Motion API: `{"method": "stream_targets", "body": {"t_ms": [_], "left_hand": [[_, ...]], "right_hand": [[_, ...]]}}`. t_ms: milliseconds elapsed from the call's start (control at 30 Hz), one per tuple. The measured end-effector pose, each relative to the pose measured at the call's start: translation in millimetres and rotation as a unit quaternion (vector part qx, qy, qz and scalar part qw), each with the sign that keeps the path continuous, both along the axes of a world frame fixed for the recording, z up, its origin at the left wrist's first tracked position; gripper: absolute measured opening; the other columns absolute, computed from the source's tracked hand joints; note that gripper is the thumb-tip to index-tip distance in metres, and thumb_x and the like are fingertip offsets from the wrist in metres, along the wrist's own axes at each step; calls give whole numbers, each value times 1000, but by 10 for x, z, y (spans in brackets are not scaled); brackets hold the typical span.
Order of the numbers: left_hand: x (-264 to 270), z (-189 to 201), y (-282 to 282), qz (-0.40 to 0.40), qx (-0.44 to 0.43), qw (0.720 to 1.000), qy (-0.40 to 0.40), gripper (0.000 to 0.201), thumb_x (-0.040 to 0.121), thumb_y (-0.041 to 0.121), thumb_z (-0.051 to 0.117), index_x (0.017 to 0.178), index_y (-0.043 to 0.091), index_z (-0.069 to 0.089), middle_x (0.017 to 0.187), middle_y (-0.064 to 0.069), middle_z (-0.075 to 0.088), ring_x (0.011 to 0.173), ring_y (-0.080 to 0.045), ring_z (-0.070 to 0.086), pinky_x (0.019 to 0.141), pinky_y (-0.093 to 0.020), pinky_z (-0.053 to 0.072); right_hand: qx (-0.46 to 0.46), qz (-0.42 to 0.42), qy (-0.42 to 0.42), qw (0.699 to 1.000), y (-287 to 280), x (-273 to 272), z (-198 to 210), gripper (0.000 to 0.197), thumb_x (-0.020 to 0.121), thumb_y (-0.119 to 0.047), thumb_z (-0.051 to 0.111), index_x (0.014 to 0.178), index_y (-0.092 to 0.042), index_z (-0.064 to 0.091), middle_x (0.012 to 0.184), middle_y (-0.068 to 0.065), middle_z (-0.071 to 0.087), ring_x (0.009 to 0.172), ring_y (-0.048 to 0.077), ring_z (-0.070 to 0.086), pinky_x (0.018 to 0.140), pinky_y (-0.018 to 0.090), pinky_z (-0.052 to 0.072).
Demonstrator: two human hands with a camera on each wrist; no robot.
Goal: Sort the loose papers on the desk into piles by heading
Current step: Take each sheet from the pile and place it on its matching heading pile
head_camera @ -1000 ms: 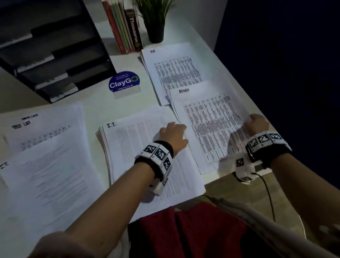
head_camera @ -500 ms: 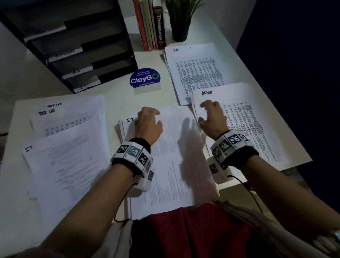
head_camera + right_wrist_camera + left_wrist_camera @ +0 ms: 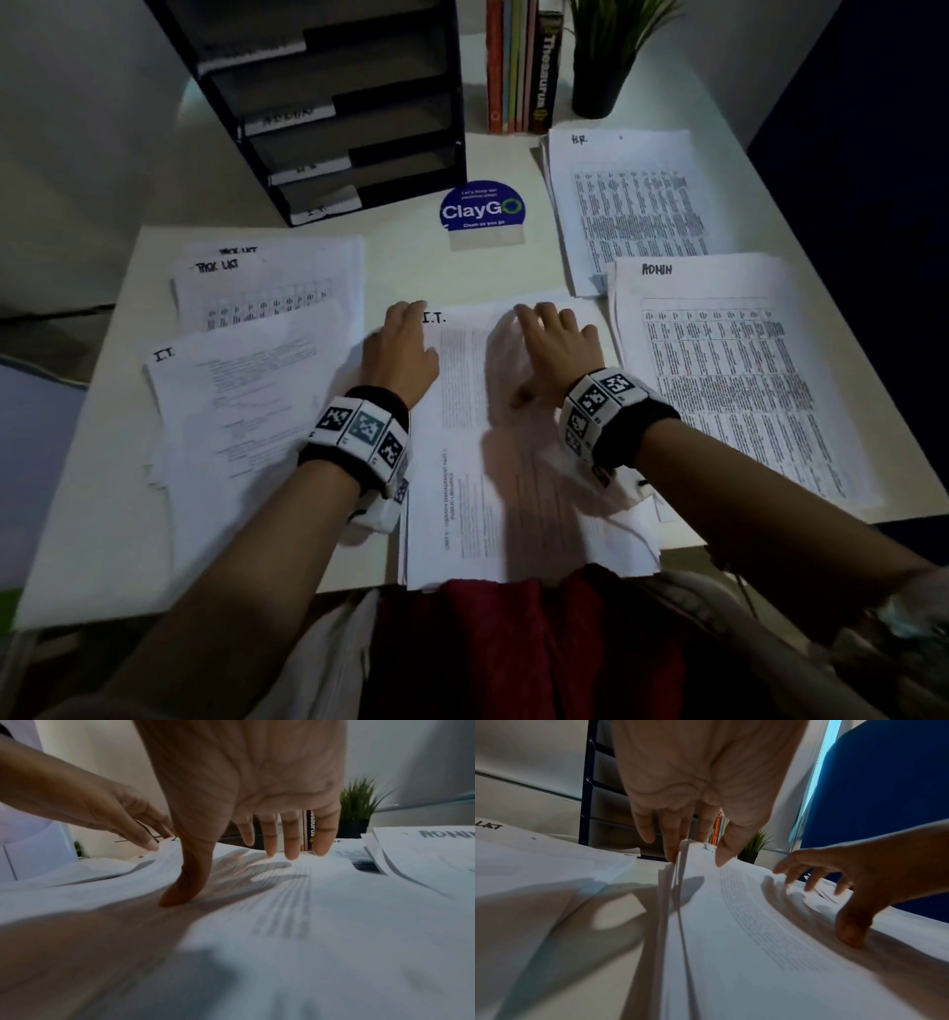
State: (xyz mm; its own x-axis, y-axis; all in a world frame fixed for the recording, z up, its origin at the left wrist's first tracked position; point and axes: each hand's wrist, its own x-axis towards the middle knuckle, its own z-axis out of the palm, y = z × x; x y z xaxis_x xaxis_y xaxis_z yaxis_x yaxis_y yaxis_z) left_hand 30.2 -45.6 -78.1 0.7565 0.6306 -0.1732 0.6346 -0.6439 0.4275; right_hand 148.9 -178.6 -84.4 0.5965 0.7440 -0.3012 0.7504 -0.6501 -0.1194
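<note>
A thick pile headed I.T. lies at the near middle of the desk. My left hand is at its far left corner. In the left wrist view the left hand has straight fingers against the pile's left edge and its thumb on the top sheet. My right hand rests spread on the same pile, with the thumb pressing the paper and the fingertips near the far edge. Another I.T. sheet overlaps a TASK LIST pile at the left. ADMIN and H.R. piles lie on the right.
A black stacked letter tray stands at the back left. Upright books and a potted plant are at the back. A blue ClayGo sign sits between the tray and the H.R. pile. The near piles overhang the desk's front edge.
My right hand left the ADMIN pile and moved left onto the middle I.T. pile. My left hand slid up to that pile's far left corner.
</note>
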Motion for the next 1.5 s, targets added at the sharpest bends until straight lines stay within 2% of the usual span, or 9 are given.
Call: {"method": "stream_targets", "body": {"t_ms": [133, 333, 433, 533, 800, 1067, 1167, 1267, 1500], "left_hand": [[-46, 58, -85, -10, 20, 1000, -7, 55, 91, 5, 46, 143, 8, 27, 153, -13, 21, 131, -32, 36, 111, -38, 25], [-119, 8, -86, -42, 43, 998, -34, 38, 92, 15, 48, 130, 11, 45, 153, -10, 22, 140, -22, 24, 114, -38, 12], [-119, 30, -133, 14, -110, 985, -134, 41, 94, 43, 44, 111, 8, 59, 124, -8, 55, 115, -21, 50, 100, -33, 35], [-91, 68, -148, 119, -263, 937, -195, 55, 98, 46, 22, 91, 8, 61, 89, -5, 63, 85, -18, 58, 75, -24, 39], [19, -46, -18, 203, -221, 944, -136, 45, 100, 38, 27, 123, 7, 50, 129, -13, 45, 121, -26, 42, 102, -32, 29], [-27, -35, -32, 241, -272, 906, -216, 33, 97, 35, 40, 112, 8, 53, 108, -7, 58, 104, -23, 54, 80, -26, 39], [-75, -33, -56, 223, -258, 913, -225, 33, 98, 31, 39, 120, 10, 53, 117, -6, 59, 108, -21, 55, 84, -22, 39], [-110, -51, -112, 166, -222, 931, -237, 28, 99, 24, 39, 96, 4, 58, 92, -10, 56, 83, -18, 52, 74, -23, 38], [-116, -79, -140, 170, -245, 924, -239, 27, 100, 30, 35, 89, 13, 53, 93, -10, 56, 89, -17, 51, 69, -21, 36]], "right_hand": [[-27, 55, 3, 998, 96, 62, 15, 126, 56, -41, 85, 147, -22, 0, 154, 2, 7, 141, 27, 11, 109, 54, 19], [-27, 68, 11, 997, 103, 40, 63, 117, 56, -39, 85, 145, -19, 12, 152, 3, 12, 139, 24, 17, 109, 52, 18], [-11, 76, -17, 997, 33, -41, 73, 106, 59, -38, 83, 140, -17, 20, 152, 4, 13, 139, 24, 18, 110, 51, 16], [3, 101, -58, 993, -51, -129, 47, 75, 73, -30, 74, 133, -12, 31, 145, 6, 27, 135, 24, 24, 111, 51, 9], [-1, 111, -82, 990, -70, -199, 6, 54, 83, -18, 63, 128, -14, 34, 119, 3, 57, 114, 26, 49, 109, 49, 15], [-4, 90, -67, 994, -8, -175, 28, 95, 73, -27, 75, 144, -12, 13, 136, 7, 37, 119, 28, 45, 96, 44, 33], [-14, 85, -37, 996, 33, -135, 52, 114, 67, -30, 80, 147, -11, 0, 145, 8, 25, 124, 29, 41, 96, 45, 34], [-33, 85, 4, 996, 118, -45, 97, 128, 60, -32, 84, 147, -12, -7, 152, 5, 12, 130, 31, 34, 100, 49, 32], [-40, 109, 4, 993, 145, -45, 93, 121, 58, -30, 85, 147, -15, 4, 150, 3, 16, 128, 30, 35, 97, 47, 34]]}}
